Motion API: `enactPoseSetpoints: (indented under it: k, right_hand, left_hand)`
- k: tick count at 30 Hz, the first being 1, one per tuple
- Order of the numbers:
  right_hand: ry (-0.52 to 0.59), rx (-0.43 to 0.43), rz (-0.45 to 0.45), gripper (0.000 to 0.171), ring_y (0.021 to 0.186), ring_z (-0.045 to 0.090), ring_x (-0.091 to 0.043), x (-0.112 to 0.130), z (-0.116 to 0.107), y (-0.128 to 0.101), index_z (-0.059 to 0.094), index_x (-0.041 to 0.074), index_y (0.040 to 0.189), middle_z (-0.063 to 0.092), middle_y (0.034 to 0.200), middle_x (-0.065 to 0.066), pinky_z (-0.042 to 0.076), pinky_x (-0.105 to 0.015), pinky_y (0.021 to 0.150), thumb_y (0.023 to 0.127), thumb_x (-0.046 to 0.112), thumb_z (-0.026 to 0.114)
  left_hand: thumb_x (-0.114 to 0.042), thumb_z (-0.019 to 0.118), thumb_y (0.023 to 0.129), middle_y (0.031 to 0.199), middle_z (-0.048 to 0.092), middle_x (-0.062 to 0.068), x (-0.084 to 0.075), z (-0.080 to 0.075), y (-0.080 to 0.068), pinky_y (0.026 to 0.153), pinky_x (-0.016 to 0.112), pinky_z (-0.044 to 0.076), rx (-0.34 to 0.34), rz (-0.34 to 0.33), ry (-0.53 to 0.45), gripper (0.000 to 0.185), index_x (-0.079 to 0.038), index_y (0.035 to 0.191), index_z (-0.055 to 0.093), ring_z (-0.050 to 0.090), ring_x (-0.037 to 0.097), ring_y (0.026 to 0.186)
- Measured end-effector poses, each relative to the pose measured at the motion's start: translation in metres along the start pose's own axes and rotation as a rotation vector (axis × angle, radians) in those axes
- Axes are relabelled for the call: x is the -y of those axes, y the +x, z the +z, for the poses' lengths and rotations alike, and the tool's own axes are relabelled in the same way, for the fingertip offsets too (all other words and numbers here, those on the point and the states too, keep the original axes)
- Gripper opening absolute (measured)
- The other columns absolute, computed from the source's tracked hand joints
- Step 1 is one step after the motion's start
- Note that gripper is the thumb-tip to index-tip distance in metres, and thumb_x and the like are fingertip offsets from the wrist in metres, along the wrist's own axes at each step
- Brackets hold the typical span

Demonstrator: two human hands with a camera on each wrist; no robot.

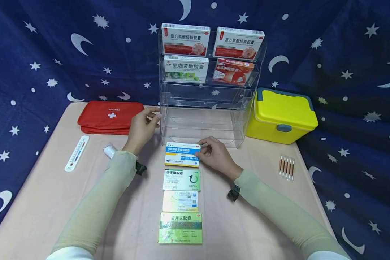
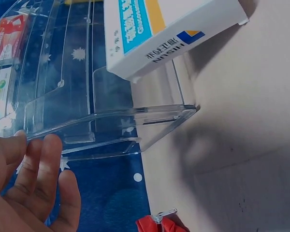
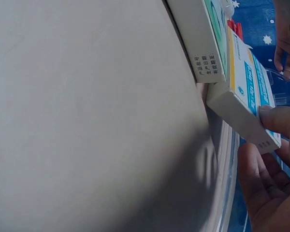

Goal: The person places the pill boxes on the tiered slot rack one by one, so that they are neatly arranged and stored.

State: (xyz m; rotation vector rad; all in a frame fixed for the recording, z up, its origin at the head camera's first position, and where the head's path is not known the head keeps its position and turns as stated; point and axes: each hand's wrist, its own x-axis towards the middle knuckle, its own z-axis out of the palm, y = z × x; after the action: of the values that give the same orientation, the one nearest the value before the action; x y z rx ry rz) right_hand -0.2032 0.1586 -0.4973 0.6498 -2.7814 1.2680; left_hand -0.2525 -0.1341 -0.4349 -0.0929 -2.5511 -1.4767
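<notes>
My right hand (image 1: 217,157) pinches the right end of a blue-and-white medicine box (image 1: 183,154), thumb on its printed face. The box is tilted up in front of the lowest tier of a clear display rack (image 1: 203,131). My left hand (image 1: 142,128) is at the rack's left side, thumb and fingertips pinching its edge. In a column below the held box lie a green-and-white medicine box (image 1: 181,180), a pale white-and-yellow medicine box (image 1: 180,201) and a light green medicine box (image 1: 180,228).
Two red-and-white boxes (image 1: 186,39) fill the rack's top tier; a white-green box (image 1: 186,69) and red box (image 1: 233,71) stand below. Around it are a red first-aid pouch (image 1: 112,117), yellow case (image 1: 281,115), thermometer (image 1: 77,153), white item (image 1: 109,150) and cotton swabs (image 1: 286,167).
</notes>
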Motion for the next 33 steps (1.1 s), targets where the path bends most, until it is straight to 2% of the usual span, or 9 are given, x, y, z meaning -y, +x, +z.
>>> enactPoseSetpoints:
  k: [5, 10, 17, 21, 25, 27, 33]
  right_hand:
    - [-0.015, -0.012, -0.058, 0.032, 0.085, 0.067, -0.013, 0.002, -0.002, 0.003, 0.065, 0.013, 0.113, 0.059, 0.106, 0.005, 0.056, -0.03, 0.074, 0.087, 0.019, 0.083]
    - [-0.021, 0.008, -0.09, 0.033, 0.089, 0.067, -0.017, 0.003, -0.004, 0.0, 0.063, 0.015, 0.113, 0.059, 0.11, 0.005, 0.056, -0.026, 0.072, 0.087, 0.019, 0.083]
    - [0.089, 0.018, -0.161, 0.033, 0.095, 0.067, -0.017, 0.005, -0.005, -0.006, 0.063, 0.014, 0.111, 0.06, 0.113, 0.003, 0.057, -0.027, 0.077, 0.086, 0.011, 0.084]
    - [0.171, 0.011, -0.171, 0.027, 0.098, 0.068, -0.016, 0.006, -0.012, -0.005, 0.066, 0.014, 0.107, 0.062, 0.116, 0.002, 0.057, -0.028, 0.077, 0.086, 0.008, 0.083]
    - [0.211, -0.047, -0.145, 0.024, 0.101, 0.067, -0.015, 0.013, -0.036, 0.009, 0.069, 0.016, 0.106, 0.064, 0.121, -0.001, 0.057, -0.027, 0.075, 0.086, 0.011, 0.083]
    - [0.22, -0.098, -0.135, 0.025, 0.101, 0.068, -0.018, 0.022, -0.054, 0.021, 0.07, 0.012, 0.108, 0.064, 0.121, -0.004, 0.058, -0.027, 0.074, 0.087, 0.007, 0.082]
    - [0.198, -0.237, -0.199, 0.024, 0.1, 0.07, -0.025, 0.074, -0.107, 0.06, 0.067, -0.004, 0.11, 0.064, 0.119, -0.014, 0.058, -0.028, 0.074, 0.087, -0.005, 0.077]
  left_hand:
    - [-0.02, 0.068, 0.1, 0.1, 0.067, 0.006, 0.0, -0.002, 0.0, 0.067, 0.036, 0.054, 0.001, 0.002, -0.008, 0.029, -0.013, 0.129, 0.067, 0.071, 0.019, 0.072]
    - [-0.019, 0.069, 0.1, 0.102, 0.069, 0.005, -0.002, -0.003, 0.001, 0.062, 0.033, 0.053, 0.003, 0.01, -0.016, 0.027, -0.012, 0.126, 0.068, 0.071, 0.018, 0.07]
    - [-0.018, 0.069, 0.1, 0.101, 0.07, 0.006, -0.003, -0.006, 0.002, 0.058, 0.029, 0.051, 0.011, 0.015, -0.027, 0.027, -0.01, 0.125, 0.069, 0.072, 0.019, 0.07]
    - [-0.019, 0.069, 0.099, 0.1, 0.07, 0.007, -0.002, -0.006, 0.003, 0.059, 0.03, 0.051, 0.015, 0.014, -0.026, 0.028, -0.01, 0.126, 0.069, 0.073, 0.021, 0.071]
    - [-0.019, 0.069, 0.099, 0.1, 0.07, 0.008, -0.002, -0.006, 0.003, 0.06, 0.03, 0.052, 0.024, 0.007, -0.031, 0.029, -0.01, 0.127, 0.069, 0.073, 0.023, 0.072]
    - [-0.019, 0.069, 0.099, 0.1, 0.07, 0.008, -0.003, -0.005, 0.003, 0.06, 0.03, 0.052, 0.027, 0.003, -0.032, 0.029, -0.01, 0.127, 0.069, 0.073, 0.021, 0.071]
    - [-0.018, 0.07, 0.099, 0.1, 0.07, 0.009, -0.003, -0.004, 0.003, 0.065, 0.029, 0.053, 0.017, 0.003, -0.031, 0.028, -0.01, 0.126, 0.07, 0.072, 0.02, 0.069]
